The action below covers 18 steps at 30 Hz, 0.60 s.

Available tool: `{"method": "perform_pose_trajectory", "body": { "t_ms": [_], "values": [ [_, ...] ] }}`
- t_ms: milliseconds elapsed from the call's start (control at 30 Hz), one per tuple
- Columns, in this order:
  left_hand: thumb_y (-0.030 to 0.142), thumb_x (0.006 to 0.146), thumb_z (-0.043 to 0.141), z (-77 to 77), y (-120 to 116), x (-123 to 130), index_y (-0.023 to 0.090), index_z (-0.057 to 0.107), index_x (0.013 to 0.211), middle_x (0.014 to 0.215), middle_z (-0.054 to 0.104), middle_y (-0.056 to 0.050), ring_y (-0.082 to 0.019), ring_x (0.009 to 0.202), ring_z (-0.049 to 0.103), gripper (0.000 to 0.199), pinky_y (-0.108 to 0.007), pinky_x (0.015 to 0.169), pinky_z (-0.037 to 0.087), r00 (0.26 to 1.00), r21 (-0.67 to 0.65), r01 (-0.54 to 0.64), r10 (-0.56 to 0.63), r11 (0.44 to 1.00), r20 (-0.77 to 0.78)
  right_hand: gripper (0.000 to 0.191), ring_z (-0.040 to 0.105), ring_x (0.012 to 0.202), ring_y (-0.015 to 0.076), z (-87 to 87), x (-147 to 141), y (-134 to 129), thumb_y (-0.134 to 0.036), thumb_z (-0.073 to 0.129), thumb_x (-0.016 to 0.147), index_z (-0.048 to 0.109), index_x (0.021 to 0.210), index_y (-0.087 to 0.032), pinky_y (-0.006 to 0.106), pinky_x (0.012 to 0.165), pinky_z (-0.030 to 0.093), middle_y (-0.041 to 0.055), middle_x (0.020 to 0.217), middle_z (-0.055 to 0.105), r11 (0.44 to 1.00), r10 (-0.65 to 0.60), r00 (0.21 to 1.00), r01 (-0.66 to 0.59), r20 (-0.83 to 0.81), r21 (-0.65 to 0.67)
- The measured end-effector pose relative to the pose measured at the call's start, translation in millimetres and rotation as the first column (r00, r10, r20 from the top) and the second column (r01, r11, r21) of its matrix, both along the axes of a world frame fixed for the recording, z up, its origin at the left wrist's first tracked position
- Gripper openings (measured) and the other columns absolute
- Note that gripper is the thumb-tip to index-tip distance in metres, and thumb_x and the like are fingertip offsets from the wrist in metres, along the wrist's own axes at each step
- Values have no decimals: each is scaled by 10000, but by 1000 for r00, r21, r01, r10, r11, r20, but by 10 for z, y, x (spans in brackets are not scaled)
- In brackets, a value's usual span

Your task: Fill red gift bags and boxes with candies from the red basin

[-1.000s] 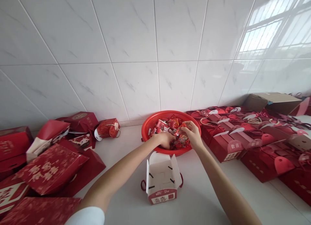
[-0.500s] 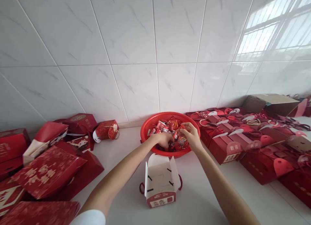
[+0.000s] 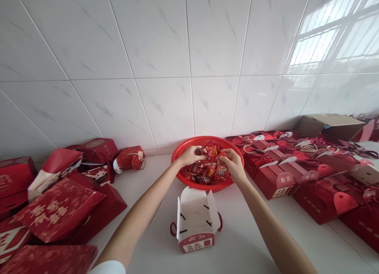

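Both hands are over a red plastic basket (image 3: 189,141) heaped with wrapped candies (image 3: 209,173). At its left side, my left hand (image 3: 191,155) is closed, pinching a small dark-red wrapped candy (image 3: 201,151) between thumb and fingers. Over the basket's right side, my right hand (image 3: 232,163) is curled around a small red wrapped candy (image 3: 222,152), partly hidden by the fingers. Just in front of the basket stands an open red-and-white gift box (image 3: 195,216), its flaps raised and no candy visible inside. Dark red cord loops stick out on both sides of the box.
Red gift boxes (image 3: 59,207) lie in a loose pile at the left. Rows of closed red gift boxes (image 3: 276,179) with handles fill the right side. A brown cardboard box (image 3: 331,124) sits at the far right, and a tiled wall (image 3: 162,108) rises behind the basket.
My left hand has moved up and left from the middle of the candies, lifting a dark-red candy. My right hand has stayed nearly in place. Basket and open box have not moved.
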<state>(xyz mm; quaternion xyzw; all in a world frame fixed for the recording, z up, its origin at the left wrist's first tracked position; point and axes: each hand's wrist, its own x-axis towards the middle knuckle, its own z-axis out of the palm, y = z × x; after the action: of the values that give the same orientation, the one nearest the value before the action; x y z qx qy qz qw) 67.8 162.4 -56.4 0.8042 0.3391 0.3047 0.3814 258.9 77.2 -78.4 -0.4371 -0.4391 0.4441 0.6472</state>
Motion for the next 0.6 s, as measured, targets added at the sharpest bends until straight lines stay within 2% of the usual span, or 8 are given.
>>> {"method": "perform_pose_trajectory", "body": {
  "t_ms": [300,467,600],
  "values": [
    [334,670,781,36,-116,80,186,689,812,878,712,-14,-197,875,645,225,-324,856,479,987,-123,-78,94,989,133,359,638,602,194,-2,-2,1,-508,752,671,586,809,-222,346,618,537,35,758,700,999,7,1000,-8,20,39],
    [374,645,807,29,-148,119,192,689,806,860,703,-10,-197,882,640,270,-346,873,486,965,-179,-84,125,980,229,369,598,549,173,-11,4,17,-510,752,658,585,827,-228,307,517,483,18,743,675,1000,4,1000,-4,15,28],
    [368,638,822,45,-197,138,195,695,825,830,697,-2,-194,856,641,284,-350,844,504,958,-214,-72,128,974,257,361,552,518,153,-12,11,14,-493,757,664,599,839,-219,280,475,438,-11,659,614,998,-32,998,30,53,52]
  ]
}}
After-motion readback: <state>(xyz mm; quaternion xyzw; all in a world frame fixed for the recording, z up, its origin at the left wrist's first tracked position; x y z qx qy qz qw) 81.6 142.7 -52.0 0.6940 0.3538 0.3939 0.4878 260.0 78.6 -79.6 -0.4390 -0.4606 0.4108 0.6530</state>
